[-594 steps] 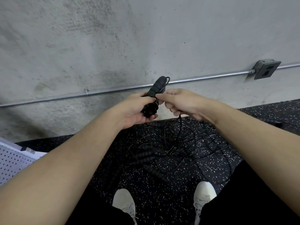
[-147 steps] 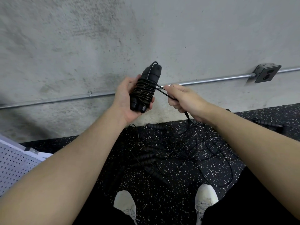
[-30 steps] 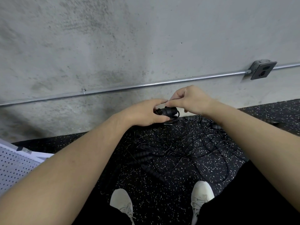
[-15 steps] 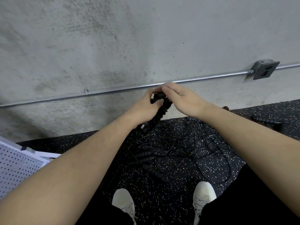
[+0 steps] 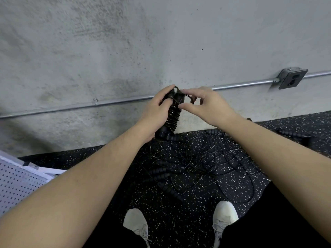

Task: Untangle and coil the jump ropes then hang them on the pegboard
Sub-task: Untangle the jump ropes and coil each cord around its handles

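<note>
Two hands meet before the wall: the left hand (image 5: 157,111) grips the wrapped jump rope handles (image 5: 172,117) upright, the right hand (image 5: 206,104) pinches the cord (image 5: 186,95) at their top.

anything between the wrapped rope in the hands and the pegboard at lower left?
Nothing visible stands between them, except the person's own left forearm. The left hand grips the wrapped jump rope while the right hand pinches its cord end. The pegboard lies lower left, only partly in view; no pegs show.
</note>
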The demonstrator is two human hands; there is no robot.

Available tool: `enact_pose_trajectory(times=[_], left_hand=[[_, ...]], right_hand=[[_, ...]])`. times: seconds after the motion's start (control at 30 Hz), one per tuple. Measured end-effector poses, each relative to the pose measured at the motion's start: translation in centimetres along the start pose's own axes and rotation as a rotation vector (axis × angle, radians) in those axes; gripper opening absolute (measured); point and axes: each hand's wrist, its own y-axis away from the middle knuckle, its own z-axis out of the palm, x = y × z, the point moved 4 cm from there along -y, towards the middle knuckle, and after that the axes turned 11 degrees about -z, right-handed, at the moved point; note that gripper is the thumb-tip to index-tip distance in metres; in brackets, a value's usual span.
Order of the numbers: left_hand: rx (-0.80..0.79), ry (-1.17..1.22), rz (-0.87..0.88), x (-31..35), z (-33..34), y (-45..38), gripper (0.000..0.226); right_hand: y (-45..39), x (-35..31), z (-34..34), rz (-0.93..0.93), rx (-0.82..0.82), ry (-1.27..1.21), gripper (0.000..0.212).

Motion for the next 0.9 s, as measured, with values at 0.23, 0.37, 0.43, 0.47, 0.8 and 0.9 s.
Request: enact_pose_trajectory(times=[0.23,0.37,0.43,0.47,0.8,0.9], left_hand=[[0.022,0.019,0.061,0.8,0.0,0.6,0.037],[-0.014,0.039,0.080,1.0,0.0,0.7,0.030],[-0.041,0.012,0.089,1.1,0.1,0.8,0.027],[-0.058,0.004,0.096,1.1,0.1,0.9,0.026],[0.018,0.209,0.068,0.6,0.4,0.9,0.020],[0.072,0.358,-0.003,0.3,1.1,0.8,0.020]], right_hand=[[-0.3,-1.6,-1.2,-0.155,0.096,0.319,0.040],[-0.1,-1.5,-1.4,-0.157,0.120,0.257,0.032],[-0.1,-1.9,-1.3,-0.209,0.122,0.272,0.028],[-0.1,-2.1,-1.2,-0.238,0.128,0.279,0.027],[-0.4,-2.0,-0.2,-0.226,0.151,-0.096,0.044],[-0.3,-2.3,0.2,-0.133,0.261,-0.178,0.058]])
